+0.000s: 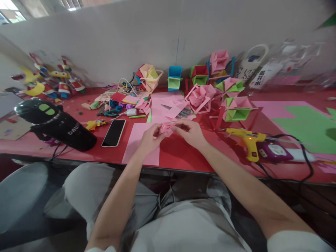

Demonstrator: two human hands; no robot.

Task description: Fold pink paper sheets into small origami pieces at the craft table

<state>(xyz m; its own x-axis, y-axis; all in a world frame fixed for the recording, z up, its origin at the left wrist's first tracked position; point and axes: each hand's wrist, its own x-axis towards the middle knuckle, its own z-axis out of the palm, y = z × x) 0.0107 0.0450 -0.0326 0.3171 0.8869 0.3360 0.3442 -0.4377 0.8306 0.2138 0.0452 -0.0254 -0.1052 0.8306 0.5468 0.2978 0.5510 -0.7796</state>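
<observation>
Grey shirt [191, 231]: is filling the foreground.
Pleated pink paper [167, 129]: is hovering above the bench [181, 154], looking part-shaped.
Left hand [151, 140]: is pinching one side.
Right hand [193, 133]: is pinching the opposite.
Paper ornaments [201, 96]: are standing behind, seemingly assembled.

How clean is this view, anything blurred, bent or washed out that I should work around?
Head view: lens bows the table edge; window washed out; clear bottles smeared; highlights on the black tumbler's lid; folded pink paper between left hand and right hand too soft to read every crease.
</observation>
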